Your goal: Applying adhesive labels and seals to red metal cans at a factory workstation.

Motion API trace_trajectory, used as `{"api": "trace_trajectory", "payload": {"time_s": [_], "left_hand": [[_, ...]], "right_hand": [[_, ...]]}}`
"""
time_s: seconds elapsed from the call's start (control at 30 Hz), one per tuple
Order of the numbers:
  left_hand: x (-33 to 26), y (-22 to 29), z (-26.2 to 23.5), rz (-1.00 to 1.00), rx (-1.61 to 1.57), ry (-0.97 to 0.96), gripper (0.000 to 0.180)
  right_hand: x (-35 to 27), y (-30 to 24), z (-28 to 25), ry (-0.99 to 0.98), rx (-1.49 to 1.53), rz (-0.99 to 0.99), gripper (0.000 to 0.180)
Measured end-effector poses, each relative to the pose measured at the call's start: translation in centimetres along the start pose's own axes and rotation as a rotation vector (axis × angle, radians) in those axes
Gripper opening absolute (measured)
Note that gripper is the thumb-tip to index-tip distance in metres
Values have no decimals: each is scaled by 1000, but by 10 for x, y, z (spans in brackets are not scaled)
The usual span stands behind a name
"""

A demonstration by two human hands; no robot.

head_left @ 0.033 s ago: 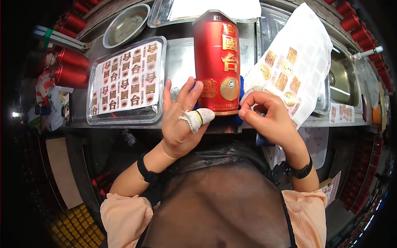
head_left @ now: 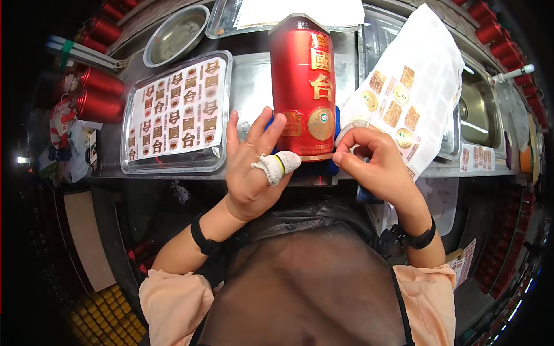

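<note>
A red bottle [head_left: 301,75] with raised gold characters and round gold decals lies lengthwise in front of me, its base toward me. Blue cloth [head_left: 328,167] shows at its lower edges. At the bottle's lower left is my left hand [head_left: 251,158], fingers spread, with a white knit cover [head_left: 278,166] banded in yellow on the thumb near the base. My right hand [head_left: 372,158] is at the lower right side, thumb and index finger curled together by the bottle's edge; whatever they pinch is hidden. A white decal sheet [head_left: 427,63] with gold prints lies beside this hand.
To the left, a clear tray [head_left: 226,144] carries a printed decal sheet [head_left: 179,109]. A metal bowl [head_left: 176,37] stands behind it. At the right is a sink [head_left: 482,109] with a pale tap handle [head_left: 513,73]. Red bottles [head_left: 99,95] stand at the left.
My left hand and the lower part of the bottle have shifted very slightly to the right. My right hand stays in place.
</note>
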State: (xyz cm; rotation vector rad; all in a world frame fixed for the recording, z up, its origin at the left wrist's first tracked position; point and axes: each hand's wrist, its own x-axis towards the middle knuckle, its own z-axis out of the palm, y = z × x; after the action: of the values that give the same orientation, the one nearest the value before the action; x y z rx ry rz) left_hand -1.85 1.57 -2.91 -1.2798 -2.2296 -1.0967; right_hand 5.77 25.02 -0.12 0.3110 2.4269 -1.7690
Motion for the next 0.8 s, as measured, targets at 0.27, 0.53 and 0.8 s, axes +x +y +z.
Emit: {"api": "trace_trajectory", "payload": {"time_s": [0.27,0.53,0.8], "left_hand": [[39,19,-2,256,143,-115,20],[-2,-2,4,22,-1,62,25],[1,-1,2,64,44,26,26]], "right_hand": [[3,3,4,8,11,-35,16],[0,-4,2,-28,-18,-3,13],[-6,-11,-3,-20,5,-10,12]]}}
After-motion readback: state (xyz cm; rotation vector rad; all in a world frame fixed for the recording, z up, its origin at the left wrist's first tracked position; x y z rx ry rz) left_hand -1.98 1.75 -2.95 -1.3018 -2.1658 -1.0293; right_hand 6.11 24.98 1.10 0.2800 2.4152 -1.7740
